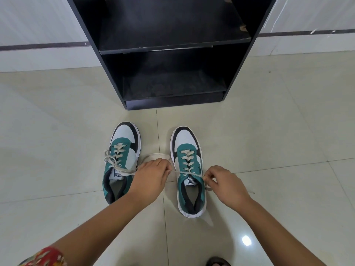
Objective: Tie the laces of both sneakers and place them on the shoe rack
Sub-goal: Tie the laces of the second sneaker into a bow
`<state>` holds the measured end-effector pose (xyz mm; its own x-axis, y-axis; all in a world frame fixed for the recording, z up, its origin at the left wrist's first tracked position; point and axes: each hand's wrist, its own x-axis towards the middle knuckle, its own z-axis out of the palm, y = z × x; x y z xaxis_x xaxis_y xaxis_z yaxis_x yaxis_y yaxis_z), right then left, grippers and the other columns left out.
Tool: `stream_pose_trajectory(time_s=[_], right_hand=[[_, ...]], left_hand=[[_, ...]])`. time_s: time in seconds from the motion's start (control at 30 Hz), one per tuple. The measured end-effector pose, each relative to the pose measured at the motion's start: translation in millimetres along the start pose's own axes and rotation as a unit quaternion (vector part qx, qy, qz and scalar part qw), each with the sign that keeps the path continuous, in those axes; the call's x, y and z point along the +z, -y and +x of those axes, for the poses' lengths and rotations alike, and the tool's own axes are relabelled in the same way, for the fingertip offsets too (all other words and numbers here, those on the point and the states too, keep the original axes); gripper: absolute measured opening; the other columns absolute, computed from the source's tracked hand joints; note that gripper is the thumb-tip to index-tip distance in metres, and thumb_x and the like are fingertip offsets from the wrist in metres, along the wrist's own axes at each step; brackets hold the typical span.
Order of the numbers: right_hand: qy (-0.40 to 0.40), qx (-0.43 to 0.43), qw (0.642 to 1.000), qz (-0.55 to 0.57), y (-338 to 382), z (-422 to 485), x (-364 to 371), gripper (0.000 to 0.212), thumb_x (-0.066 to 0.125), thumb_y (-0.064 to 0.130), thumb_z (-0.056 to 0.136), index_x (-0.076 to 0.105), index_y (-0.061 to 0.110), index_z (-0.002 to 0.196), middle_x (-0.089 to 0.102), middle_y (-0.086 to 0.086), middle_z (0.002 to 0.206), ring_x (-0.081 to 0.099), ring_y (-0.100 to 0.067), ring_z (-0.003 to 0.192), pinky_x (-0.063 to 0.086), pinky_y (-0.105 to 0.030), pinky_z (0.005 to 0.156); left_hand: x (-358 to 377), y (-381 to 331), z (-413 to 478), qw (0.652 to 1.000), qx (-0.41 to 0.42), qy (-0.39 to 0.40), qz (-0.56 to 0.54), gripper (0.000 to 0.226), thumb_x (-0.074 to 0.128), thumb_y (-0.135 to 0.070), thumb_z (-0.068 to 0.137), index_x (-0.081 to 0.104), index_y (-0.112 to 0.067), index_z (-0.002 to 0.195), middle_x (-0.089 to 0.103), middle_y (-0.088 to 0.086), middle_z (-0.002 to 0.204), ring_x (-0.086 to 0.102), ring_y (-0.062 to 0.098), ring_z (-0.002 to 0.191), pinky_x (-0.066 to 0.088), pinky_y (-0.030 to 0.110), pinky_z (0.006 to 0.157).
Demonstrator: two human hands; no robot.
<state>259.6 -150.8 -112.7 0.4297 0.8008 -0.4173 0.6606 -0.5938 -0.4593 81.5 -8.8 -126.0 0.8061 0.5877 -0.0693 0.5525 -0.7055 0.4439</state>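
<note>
Two teal, white and black sneakers stand side by side on the tiled floor, toes toward the rack. The left sneaker (123,150) has loose cream laces lying across its top. Over the right sneaker (189,162) a lace is stretched taut. My left hand (151,175) pinches the left lace end, which loops onto the floor between the shoes. My right hand (224,183) pinches the right lace end beside the shoe's opening. A black shoe rack (172,48) stands just beyond the shoes, with nothing on the shelves in view.
Glossy beige floor tiles (57,131) surround the shoes. A pale wall (38,25) with a dark stripe runs behind the rack. A foot in a dark sandal (218,262) shows at the bottom edge. A patterned red sleeve (46,257) covers my left upper arm.
</note>
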Motion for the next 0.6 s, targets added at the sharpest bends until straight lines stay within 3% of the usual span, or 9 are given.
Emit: stream_pose_trajectory(time_s=[0.1, 0.2, 0.27, 0.3, 0.37, 0.43, 0.5, 0.57, 0.6], right_hand=[[0.013, -0.002, 1.000, 0.001, 0, 2, -5, 0.020, 0.047, 0.036, 0.093, 0.058, 0.020, 0.089, 0.063, 0.004, 0.096, 0.060, -0.019, 0.086, 0.048, -0.034, 0.071], [0.058, 0.001, 0.998, 0.024, -2, 5, -7, 0.016, 0.050, 0.036, 0.092, 0.055, 0.022, 0.084, 0.064, 0.005, 0.082, 0.060, -0.021, 0.079, 0.046, -0.035, 0.069], [0.085, -0.011, 0.994, 0.060, -4, 5, -10, 0.016, 0.053, 0.034, 0.091, 0.056, 0.021, 0.082, 0.062, 0.006, 0.074, 0.062, -0.023, 0.078, 0.052, -0.038, 0.073], [0.089, -0.020, 0.993, 0.074, -5, 7, -13, 0.016, 0.054, 0.033, 0.090, 0.058, 0.020, 0.082, 0.062, 0.005, 0.074, 0.063, -0.024, 0.077, 0.054, -0.041, 0.076], [0.091, -0.039, 0.990, 0.096, -5, 11, -19, 0.017, 0.055, 0.027, 0.090, 0.061, 0.018, 0.077, 0.064, 0.000, 0.078, 0.063, -0.022, 0.077, 0.053, -0.044, 0.078], [0.094, -0.038, 0.977, 0.190, 1, 13, -23, 0.023, 0.050, 0.016, 0.093, 0.061, 0.018, 0.072, 0.061, 0.000, 0.084, 0.059, -0.013, 0.079, 0.046, -0.034, 0.081], [0.068, -0.020, 0.949, 0.306, 12, 13, -22, 0.027, 0.046, 0.017, 0.096, 0.059, 0.015, 0.072, 0.062, -0.006, 0.087, 0.056, -0.008, 0.079, 0.041, -0.024, 0.078], [0.045, -0.014, 0.920, 0.389, 24, 13, -19, 0.031, 0.044, 0.022, 0.098, 0.054, 0.013, 0.070, 0.066, -0.007, 0.080, 0.058, -0.003, 0.075, 0.043, -0.014, 0.071], [0.039, -0.016, 0.906, 0.420, 28, 13, -15, 0.032, 0.043, 0.022, 0.098, 0.053, 0.013, 0.069, 0.065, -0.004, 0.076, 0.059, -0.002, 0.074, 0.044, -0.011, 0.071]], left_hand=[[0, 1, 1, 1.000, -0.006, 0.008, -0.012, 0.011, 0.048, -0.022, 0.093, 0.059, -0.021, 0.092, 0.065, -0.005, 0.090, 0.059, 0.016, 0.084, 0.035, 0.023, 0.076], [0, 5, 0, 0.997, -0.010, 0.041, -0.059, 0.015, 0.051, -0.018, 0.093, 0.065, -0.017, 0.098, 0.067, 0.000, 0.094, 0.060, 0.017, 0.087, 0.046, 0.031, 0.080], [-4, 4, -1, 0.989, -0.022, 0.070, -0.131, 0.017, 0.049, -0.015, 0.094, 0.066, -0.016, 0.094, 0.065, 0.002, 0.092, 0.058, 0.017, 0.085, 0.048, 0.033, 0.080], [-7, 0, -2, 0.970, -0.056, 0.084, -0.222, 0.019, 0.047, -0.013, 0.095, 0.064, -0.015, 0.090, 0.063, 0.002, 0.090, 0.057, 0.016, 0.081, 0.047, 0.030, 0.077], [-16, -11, 0, 0.887, -0.153, 0.101, -0.424, 0.023, 0.041, -0.012, 0.097, 0.060, -0.012, 0.086, 0.060, -0.001, 0.084, 0.054, 0.013, 0.069, 0.045, 0.021, 0.069], [-19, -17, 3, 0.820, -0.211, 0.126, -0.517, 0.029, 0.036, -0.018, 0.099, 0.063, -0.006, 0.096, 0.060, -0.007, 0.079, 0.052, 0.011, 0.059, 0.044, 0.016, 0.062], [-20, -23, 7, 0.795, -0.220, 0.143, -0.548, 0.034, 0.034, -0.022, 0.100, 0.063, -0.005, 0.096, 0.064, -0.006, 0.081, 0.050, 0.014, 0.056, 0.043, 0.020, 0.062], [-20, -30, 9, 0.775, -0.237, 0.133, -0.570, 0.034, 0.034, -0.025, 0.099, 0.057, -0.012, 0.078, 0.063, 0.012, 0.084, 0.047, 0.018, 0.056, 0.042, 0.027, 0.063], [-19, -33, 11, 0.764, -0.247, 0.119, -0.584, 0.034, 0.034, -0.025, 0.099, 0.053, -0.014, 0.073, 0.062, 0.013, 0.083, 0.046, 0.018, 0.055, 0.041, 0.028, 0.062]])
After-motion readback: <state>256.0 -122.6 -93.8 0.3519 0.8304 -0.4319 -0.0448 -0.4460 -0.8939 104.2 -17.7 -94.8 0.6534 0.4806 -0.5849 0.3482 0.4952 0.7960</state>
